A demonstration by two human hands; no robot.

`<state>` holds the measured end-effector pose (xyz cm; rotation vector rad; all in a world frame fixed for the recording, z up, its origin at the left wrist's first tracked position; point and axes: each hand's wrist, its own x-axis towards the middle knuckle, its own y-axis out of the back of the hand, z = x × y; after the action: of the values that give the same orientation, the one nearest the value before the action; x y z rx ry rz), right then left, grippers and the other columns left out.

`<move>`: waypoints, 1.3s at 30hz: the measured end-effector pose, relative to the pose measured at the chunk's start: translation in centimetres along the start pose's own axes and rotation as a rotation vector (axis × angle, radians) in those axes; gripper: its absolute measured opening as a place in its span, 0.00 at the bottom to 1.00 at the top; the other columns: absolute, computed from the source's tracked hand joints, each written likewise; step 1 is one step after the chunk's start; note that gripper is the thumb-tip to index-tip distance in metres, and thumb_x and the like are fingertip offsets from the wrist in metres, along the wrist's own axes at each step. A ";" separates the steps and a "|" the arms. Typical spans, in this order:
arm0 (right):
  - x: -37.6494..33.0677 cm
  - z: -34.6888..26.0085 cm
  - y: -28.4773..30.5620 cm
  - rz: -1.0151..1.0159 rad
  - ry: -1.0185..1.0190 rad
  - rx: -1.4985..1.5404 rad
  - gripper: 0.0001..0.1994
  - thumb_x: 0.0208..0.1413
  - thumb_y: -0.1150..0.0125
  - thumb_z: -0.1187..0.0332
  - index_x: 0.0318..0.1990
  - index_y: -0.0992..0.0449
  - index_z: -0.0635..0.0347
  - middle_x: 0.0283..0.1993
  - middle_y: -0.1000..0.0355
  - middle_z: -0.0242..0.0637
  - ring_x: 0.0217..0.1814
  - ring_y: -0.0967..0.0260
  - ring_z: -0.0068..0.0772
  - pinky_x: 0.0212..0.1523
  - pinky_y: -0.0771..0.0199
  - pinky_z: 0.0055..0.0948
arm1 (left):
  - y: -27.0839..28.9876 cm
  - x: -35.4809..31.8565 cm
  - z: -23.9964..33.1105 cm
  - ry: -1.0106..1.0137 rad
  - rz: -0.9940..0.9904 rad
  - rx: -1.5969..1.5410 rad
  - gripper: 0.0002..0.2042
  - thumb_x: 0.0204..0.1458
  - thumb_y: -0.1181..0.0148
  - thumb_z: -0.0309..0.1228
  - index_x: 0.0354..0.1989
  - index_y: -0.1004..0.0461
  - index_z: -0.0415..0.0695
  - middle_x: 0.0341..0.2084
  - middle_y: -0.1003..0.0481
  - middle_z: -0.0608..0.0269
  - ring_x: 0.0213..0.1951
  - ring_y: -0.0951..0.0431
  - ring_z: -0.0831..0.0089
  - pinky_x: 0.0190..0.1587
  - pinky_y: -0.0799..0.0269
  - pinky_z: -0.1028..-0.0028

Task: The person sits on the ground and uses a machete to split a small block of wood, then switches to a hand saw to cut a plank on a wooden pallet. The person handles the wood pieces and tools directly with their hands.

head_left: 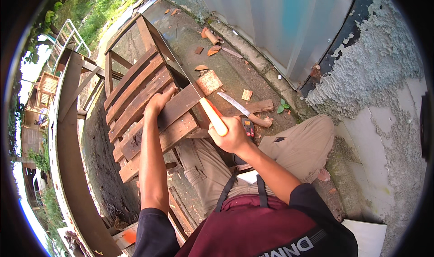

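Observation:
My right hand [231,135] is wrapped round the orange handle of a handsaw [212,114]. The saw's thin blade runs up and away to the left, across the end of a dark brown wooden board [178,104]. That board lies over a slatted wooden frame [135,92]. Gripping the board's far edge is my left hand [159,102], its fingers curled over the wood and partly hidden. Just past the blade is a lighter wood piece [209,82]; whether it joins the board I cannot tell.
A large knife [235,104] with a wooden handle lies right of the saw, by a wood strip [262,106]. Wood scraps [246,94] and dry leaves [214,50] dot the ground. A metal sheet wall [280,26] stands far right; a long curved-looking plank [72,166] stands left.

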<state>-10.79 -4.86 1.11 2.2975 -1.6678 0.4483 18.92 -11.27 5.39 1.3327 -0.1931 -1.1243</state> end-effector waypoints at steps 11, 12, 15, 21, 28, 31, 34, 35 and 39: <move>-12.6 0.1 6.4 -0.132 0.014 -0.081 0.04 0.43 0.35 0.74 0.28 0.22 0.62 0.23 0.25 0.40 0.24 0.23 0.43 0.27 0.23 0.36 | -1.0 0.9 -2.7 0.010 0.064 0.034 0.45 0.45 0.48 0.69 0.49 0.20 0.32 0.50 0.23 0.33 0.57 0.24 0.48 0.61 0.34 0.61; -8.0 0.6 4.5 -0.111 -0.010 -0.050 0.04 0.46 0.34 0.72 0.27 0.22 0.63 0.22 0.25 0.42 0.23 0.23 0.45 0.26 0.23 0.36 | -1.0 0.9 -2.6 -0.024 0.058 0.030 0.47 0.44 0.48 0.70 0.49 0.21 0.29 0.50 0.24 0.31 0.58 0.24 0.45 0.61 0.34 0.60; -0.4 1.2 0.1 -0.029 0.007 -0.033 0.05 0.48 0.36 0.73 0.24 0.25 0.62 0.19 0.29 0.42 0.19 0.27 0.43 0.24 0.27 0.35 | 0.0 -1.7 1.2 -0.007 0.019 -0.017 0.47 0.44 0.47 0.69 0.47 0.21 0.28 0.49 0.23 0.31 0.56 0.23 0.46 0.60 0.34 0.60; -14.3 0.9 6.5 -0.172 0.003 -0.104 0.04 0.43 0.35 0.75 0.26 0.25 0.62 0.23 0.28 0.40 0.23 0.26 0.45 0.26 0.25 0.37 | -0.8 -0.7 -1.0 0.030 0.086 0.041 0.47 0.44 0.47 0.69 0.50 0.22 0.28 0.53 0.25 0.30 0.59 0.25 0.47 0.62 0.35 0.60; -7.7 -0.1 4.8 -0.115 -0.089 0.010 0.03 0.46 0.34 0.75 0.27 0.22 0.64 0.20 0.26 0.42 0.22 0.23 0.44 0.26 0.24 0.35 | -0.9 0.7 -2.1 0.027 0.025 0.028 0.47 0.43 0.48 0.70 0.51 0.21 0.30 0.54 0.25 0.32 0.60 0.26 0.46 0.62 0.35 0.60; 1.4 1.0 -0.8 -0.027 0.006 -0.049 0.05 0.49 0.34 0.72 0.26 0.23 0.64 0.19 0.28 0.43 0.20 0.25 0.44 0.24 0.28 0.35 | -0.9 0.9 -1.2 0.021 0.031 0.027 0.47 0.43 0.47 0.70 0.51 0.21 0.31 0.54 0.25 0.32 0.60 0.26 0.45 0.63 0.35 0.60; -1.5 1.9 -0.2 -0.049 0.066 -0.046 0.04 0.47 0.34 0.73 0.27 0.23 0.63 0.22 0.26 0.43 0.21 0.25 0.45 0.24 0.27 0.36 | -0.5 1.4 -2.3 -0.035 0.065 0.049 0.46 0.43 0.48 0.70 0.48 0.20 0.32 0.51 0.24 0.31 0.59 0.25 0.45 0.62 0.35 0.60; -5.6 2.0 1.6 -0.083 0.090 -0.059 0.04 0.46 0.35 0.74 0.27 0.24 0.62 0.23 0.26 0.42 0.22 0.25 0.45 0.25 0.27 0.36 | -0.9 1.3 -2.7 -0.031 0.061 0.040 0.46 0.43 0.48 0.71 0.47 0.20 0.32 0.51 0.24 0.30 0.59 0.25 0.45 0.61 0.34 0.60; -18.9 0.4 9.4 -0.182 0.008 -0.095 0.06 0.39 0.38 0.76 0.28 0.23 0.63 0.23 0.26 0.38 0.24 0.24 0.41 0.29 0.22 0.35 | -0.8 0.5 -2.2 0.033 0.014 0.023 0.45 0.44 0.48 0.70 0.47 0.20 0.31 0.50 0.24 0.29 0.58 0.24 0.46 0.61 0.34 0.60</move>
<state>-25.23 8.59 -6.45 2.3464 -1.4272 0.3306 20.24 -10.01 3.87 1.3677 -0.1914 -1.0908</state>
